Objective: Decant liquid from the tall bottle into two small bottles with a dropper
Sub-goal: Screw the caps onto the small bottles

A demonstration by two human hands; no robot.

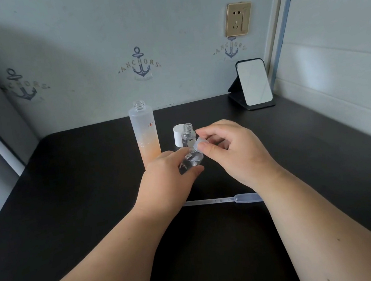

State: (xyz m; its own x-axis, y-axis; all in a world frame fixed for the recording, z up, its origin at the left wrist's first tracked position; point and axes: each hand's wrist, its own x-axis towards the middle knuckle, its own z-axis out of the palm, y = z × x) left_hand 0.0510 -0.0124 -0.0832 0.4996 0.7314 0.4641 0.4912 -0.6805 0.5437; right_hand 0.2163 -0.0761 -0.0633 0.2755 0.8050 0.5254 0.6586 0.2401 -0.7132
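The tall frosted bottle (pixel 145 131) stands uncapped at the middle of the black table (pixel 70 202), its lower part orange. My left hand (pixel 168 180) grips a small clear bottle (pixel 190 161). My right hand (pixel 232 148) pinches a small translucent cap (pixel 200 143) right at that bottle's top. Behind them stands a second small clear bottle (pixel 188 133) with an open neck. A white cap (pixel 178 135) stands beside it. The clear plastic dropper (pixel 223 199) lies flat on the table under my wrists.
A small standing mirror (pixel 254 83) sits at the back right corner. A wall socket (pixel 237 19) is above it. Walls close the table at the back and on the right.
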